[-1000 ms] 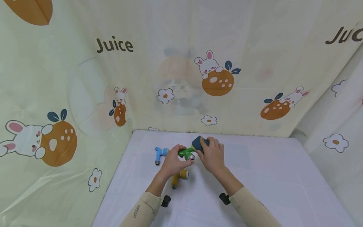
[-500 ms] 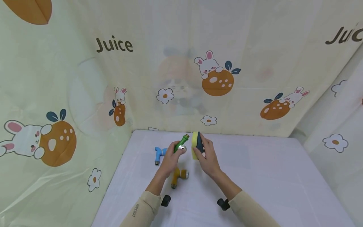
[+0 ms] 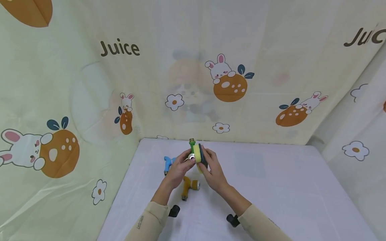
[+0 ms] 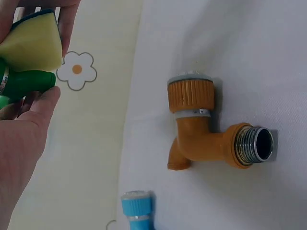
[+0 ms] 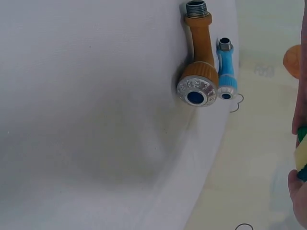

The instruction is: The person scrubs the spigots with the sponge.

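My left hand [image 3: 177, 170] grips a green tap [image 3: 192, 144], its threaded metal end pointing up and away. In my right hand [image 3: 215, 171] is a sponge [image 3: 197, 153], yellow with a dark blue scouring layer. Its yellow face lies against the tap beside the silver-rimmed knob. The left wrist view shows the sponge [image 4: 33, 43] right along the green tap body [image 4: 36, 82]. Fingers cover much of the tap's lower part. Only the edge of the sponge [image 5: 301, 155] appears in the right wrist view.
An orange tap [image 3: 186, 188] lies on the white-covered table [image 3: 271, 194] below the hands. Left of them is a light blue tap [image 3: 167, 164], partly behind the left hand. A printed curtain [image 3: 259, 107] stands behind the table.
The sponge was on the green tap's end, came away as the left hand turned the tap, and now touches it near the knob. Both hands have come closer together.
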Available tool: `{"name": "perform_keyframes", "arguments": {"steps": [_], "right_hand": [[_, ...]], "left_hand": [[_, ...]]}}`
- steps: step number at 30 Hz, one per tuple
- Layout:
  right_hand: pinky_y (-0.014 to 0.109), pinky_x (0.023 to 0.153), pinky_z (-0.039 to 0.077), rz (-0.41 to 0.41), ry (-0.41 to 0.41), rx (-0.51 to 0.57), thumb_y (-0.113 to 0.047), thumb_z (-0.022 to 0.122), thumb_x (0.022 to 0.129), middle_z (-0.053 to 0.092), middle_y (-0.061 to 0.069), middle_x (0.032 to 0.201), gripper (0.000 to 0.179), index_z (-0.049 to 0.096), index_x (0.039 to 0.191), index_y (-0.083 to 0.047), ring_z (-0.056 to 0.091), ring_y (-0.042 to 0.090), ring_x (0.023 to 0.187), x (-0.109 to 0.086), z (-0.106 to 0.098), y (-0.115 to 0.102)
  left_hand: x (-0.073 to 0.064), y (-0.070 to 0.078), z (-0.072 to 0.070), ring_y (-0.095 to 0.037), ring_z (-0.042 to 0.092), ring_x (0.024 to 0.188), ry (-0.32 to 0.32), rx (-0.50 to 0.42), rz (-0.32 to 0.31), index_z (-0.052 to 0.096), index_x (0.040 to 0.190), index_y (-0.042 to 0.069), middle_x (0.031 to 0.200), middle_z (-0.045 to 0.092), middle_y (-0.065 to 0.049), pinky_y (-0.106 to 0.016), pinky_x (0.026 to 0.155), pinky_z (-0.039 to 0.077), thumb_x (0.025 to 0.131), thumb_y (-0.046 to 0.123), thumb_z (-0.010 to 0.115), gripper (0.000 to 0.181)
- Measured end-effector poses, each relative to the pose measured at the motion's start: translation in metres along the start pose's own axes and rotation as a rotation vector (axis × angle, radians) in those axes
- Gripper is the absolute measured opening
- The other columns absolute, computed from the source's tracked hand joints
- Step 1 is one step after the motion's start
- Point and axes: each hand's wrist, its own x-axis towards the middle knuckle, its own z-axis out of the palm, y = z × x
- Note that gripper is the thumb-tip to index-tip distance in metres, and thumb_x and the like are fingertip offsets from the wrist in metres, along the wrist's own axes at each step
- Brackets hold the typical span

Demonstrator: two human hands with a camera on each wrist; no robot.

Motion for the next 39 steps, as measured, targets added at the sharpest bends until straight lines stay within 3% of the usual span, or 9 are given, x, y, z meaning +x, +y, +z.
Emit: {"name": "perform_keyframes", "arguments": {"steps": [5, 9, 13, 15, 19, 23, 30, 34, 39], "right_hand": [[0.062, 0.115, 0.042, 0.041, -0.062, -0.006, -0.018, 0.052, 0.107, 0.034, 0.012, 0.166, 0.064, 0.028, 0.165, -0.026, 0.041, 0.036, 0.146, 0.000, -0.002, -0.002], [0.066, 0.116, 0.037, 0.103, -0.105, 0.018, -0.011, 0.039, 0.102, 0.028, 0.007, 0.170, 0.069, 0.024, 0.166, -0.030, 0.035, 0.034, 0.149, 0.000, -0.005, -0.003], [0.061, 0.110, 0.042, 0.106, -0.110, 0.022, -0.011, 0.035, 0.102, 0.034, 0.009, 0.167, 0.068, 0.025, 0.166, -0.032, 0.043, 0.032, 0.141, 0.000, -0.006, -0.002], [0.058, 0.106, 0.045, 0.094, -0.109, 0.017, -0.012, 0.036, 0.103, 0.036, 0.011, 0.164, 0.067, 0.025, 0.166, -0.033, 0.046, 0.032, 0.135, 0.000, -0.007, -0.002], [0.056, 0.103, 0.048, 0.075, -0.117, -0.016, -0.015, 0.039, 0.104, 0.038, 0.013, 0.162, 0.066, 0.024, 0.166, -0.031, 0.046, 0.031, 0.133, -0.001, -0.008, -0.001], [0.057, 0.103, 0.047, 0.059, -0.117, -0.057, -0.017, 0.041, 0.103, 0.041, 0.014, 0.161, 0.065, 0.026, 0.166, -0.028, 0.044, 0.032, 0.135, -0.001, -0.008, -0.001], [0.048, 0.096, 0.047, 0.049, -0.106, -0.107, -0.020, 0.043, 0.104, 0.049, 0.010, 0.158, 0.062, 0.032, 0.164, -0.029, 0.048, 0.027, 0.126, 0.001, -0.009, -0.003], [0.044, 0.092, 0.046, 0.059, -0.104, -0.124, -0.020, 0.042, 0.103, 0.053, 0.010, 0.156, 0.061, 0.033, 0.163, -0.029, 0.050, 0.026, 0.119, 0.002, -0.009, -0.003], [0.041, 0.088, 0.045, 0.082, -0.111, -0.151, -0.019, 0.041, 0.103, 0.055, 0.011, 0.154, 0.060, 0.034, 0.163, -0.025, 0.049, 0.024, 0.113, 0.002, -0.010, -0.001]], "left_hand": [[-0.002, -0.001, -0.002, -0.029, 0.033, 0.154, 0.028, 0.022, 0.020, 0.040, 0.159, 0.010, 0.164, 0.039, -0.011, -0.051, 0.127, 0.028, 0.101, 0.026, 0.069, 0.067], [-0.004, -0.001, -0.002, -0.025, 0.048, 0.138, 0.039, 0.023, 0.027, 0.043, 0.157, 0.009, 0.155, 0.047, -0.014, -0.046, 0.123, 0.038, 0.100, 0.022, 0.071, 0.065], [-0.005, 0.001, -0.002, -0.020, 0.054, 0.123, 0.044, 0.036, 0.031, 0.044, 0.156, 0.008, 0.148, 0.051, -0.015, -0.043, 0.119, 0.043, 0.099, 0.021, 0.071, 0.064], [-0.005, 0.003, -0.002, -0.020, 0.054, 0.123, 0.049, 0.040, 0.035, 0.042, 0.158, 0.012, 0.148, 0.051, -0.015, -0.046, 0.119, 0.041, 0.099, 0.021, 0.072, 0.067], [-0.004, 0.004, -0.004, -0.023, 0.057, 0.124, 0.065, 0.065, 0.031, 0.028, 0.165, 0.030, 0.149, 0.053, -0.014, -0.053, 0.120, 0.037, 0.097, 0.019, 0.074, 0.083], [-0.004, 0.005, -0.007, -0.027, 0.063, 0.121, 0.056, 0.126, 0.022, 0.017, 0.164, 0.046, 0.145, 0.058, -0.014, -0.054, 0.118, 0.041, 0.095, 0.016, 0.077, 0.096], [-0.007, 0.008, -0.011, -0.028, 0.070, 0.116, 0.026, 0.231, 0.037, 0.017, 0.161, 0.054, 0.137, 0.061, -0.013, -0.054, 0.111, 0.048, 0.091, 0.021, 0.083, 0.102], [-0.007, 0.008, -0.012, -0.029, 0.071, 0.113, 0.012, 0.212, 0.036, 0.027, 0.156, 0.057, 0.138, 0.061, -0.013, -0.046, 0.104, 0.054, 0.088, 0.018, 0.085, 0.098], [-0.007, 0.008, -0.011, -0.029, 0.070, 0.120, -0.018, 0.190, 0.033, 0.035, 0.154, 0.055, 0.148, 0.050, -0.010, -0.042, 0.101, 0.058, 0.085, 0.014, 0.087, 0.095]]}}
